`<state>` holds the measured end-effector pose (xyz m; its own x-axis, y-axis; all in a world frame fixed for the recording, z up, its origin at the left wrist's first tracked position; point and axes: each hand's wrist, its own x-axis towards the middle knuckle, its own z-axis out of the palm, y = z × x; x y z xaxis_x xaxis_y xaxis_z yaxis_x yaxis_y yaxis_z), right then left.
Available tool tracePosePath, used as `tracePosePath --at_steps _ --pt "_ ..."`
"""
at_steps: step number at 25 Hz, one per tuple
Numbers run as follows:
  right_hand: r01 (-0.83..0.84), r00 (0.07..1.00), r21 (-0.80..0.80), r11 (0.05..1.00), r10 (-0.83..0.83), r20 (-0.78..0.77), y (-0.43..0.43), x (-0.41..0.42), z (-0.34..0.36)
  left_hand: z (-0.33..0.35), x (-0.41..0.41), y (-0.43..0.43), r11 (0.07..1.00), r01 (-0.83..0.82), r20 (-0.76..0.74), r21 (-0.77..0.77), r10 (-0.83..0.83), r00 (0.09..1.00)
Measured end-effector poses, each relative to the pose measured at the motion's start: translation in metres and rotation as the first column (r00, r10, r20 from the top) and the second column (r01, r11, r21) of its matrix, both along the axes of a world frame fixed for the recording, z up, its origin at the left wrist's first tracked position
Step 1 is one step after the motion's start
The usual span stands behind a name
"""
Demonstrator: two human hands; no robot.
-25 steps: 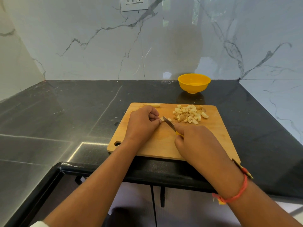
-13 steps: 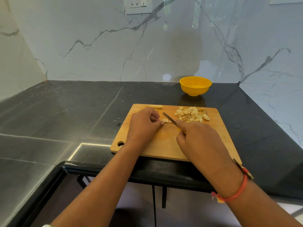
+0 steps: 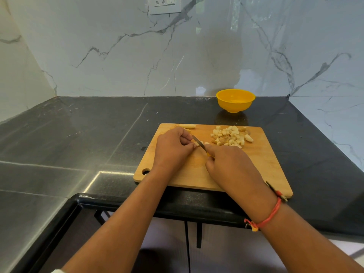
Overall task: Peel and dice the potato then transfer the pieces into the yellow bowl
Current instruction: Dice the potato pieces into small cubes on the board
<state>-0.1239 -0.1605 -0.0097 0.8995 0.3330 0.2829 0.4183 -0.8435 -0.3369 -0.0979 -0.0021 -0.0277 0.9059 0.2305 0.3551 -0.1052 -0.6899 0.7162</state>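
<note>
A wooden cutting board (image 3: 264,160) lies on the black counter. A pile of diced potato pieces (image 3: 231,136) sits at its far right part. My left hand (image 3: 173,148) pinches a small potato piece that its fingers mostly hide. My right hand (image 3: 230,166) grips a small knife (image 3: 199,142) with a yellow handle, the blade angled against that piece. A pale potato strip (image 3: 187,126) lies at the board's far edge. The yellow bowl (image 3: 235,100) stands behind the board near the wall; no pieces show inside it.
The black stone counter (image 3: 78,134) runs left and wraps a corner, with marble walls behind and at right. A wall socket (image 3: 164,4) sits high on the back wall. The counter's front edge (image 3: 177,205) is just under my forearms.
The knife blade has shifted slightly left toward my left fingers. The view has tilted a little, so board and bowl sit lower in the picture. Both hands stay in the same spot on the board.
</note>
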Motion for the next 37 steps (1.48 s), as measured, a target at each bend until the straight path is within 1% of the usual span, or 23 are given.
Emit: tracePosePath --at_steps 3,8,12,14,17,23,29,33,34,37 --pt "0.0 1.0 0.015 1.0 0.0 -0.006 -0.011 -0.012 -0.002 0.0 0.0 -0.001 1.0 -0.019 -0.001 -0.002 0.019 1.0" --pt "0.021 0.999 -0.044 0.999 -0.022 -0.023 -0.033 -0.035 0.006 0.001 -0.001 0.0 1.0 -0.006 -0.014 0.003 0.006 1.0" --pt "0.032 0.997 0.047 0.998 -0.035 0.072 -0.031 -0.04 0.014 0.001 -0.001 0.004 1.0 0.019 -0.032 0.003 -0.019 0.999" --pt "0.036 0.994 0.05 0.998 -0.041 0.102 -0.021 -0.032 0.012 0.001 -0.001 0.004 1.0 0.023 -0.032 -0.009 -0.023 0.999" --pt "0.027 0.997 0.03 0.999 -0.029 0.07 -0.009 -0.02 0.007 0.001 -0.002 0.006 0.999 0.015 -0.031 -0.03 -0.016 0.999" --pt "0.029 0.999 0.017 0.999 -0.029 0.035 -0.001 -0.009 0.001 -0.001 0.001 0.007 0.999 0.033 -0.033 -0.016 -0.034 0.999" --pt "-0.007 0.998 -0.089 0.996 0.002 -0.056 0.006 -0.001 0.007 -0.001 0.004 0.007 0.999 0.041 -0.05 -0.009 -0.041 0.998" --pt "-0.019 0.984 -0.128 0.992 -0.004 -0.18 0.008 0.003 0.013 -0.002 0.003 0.006 0.999 0.041 -0.043 -0.005 -0.041 0.998" --pt "-0.022 0.985 -0.124 0.992 0.0 -0.174 0.006 0.001 0.012 -0.003 0.002 0.006 0.999 0.039 -0.036 -0.005 -0.039 0.999" --pt "-0.005 0.997 -0.058 0.998 0.0 -0.075 -0.009 -0.015 0.006 -0.003 0.002 0.005 1.0 0.03 -0.03 -0.007 -0.031 0.999"
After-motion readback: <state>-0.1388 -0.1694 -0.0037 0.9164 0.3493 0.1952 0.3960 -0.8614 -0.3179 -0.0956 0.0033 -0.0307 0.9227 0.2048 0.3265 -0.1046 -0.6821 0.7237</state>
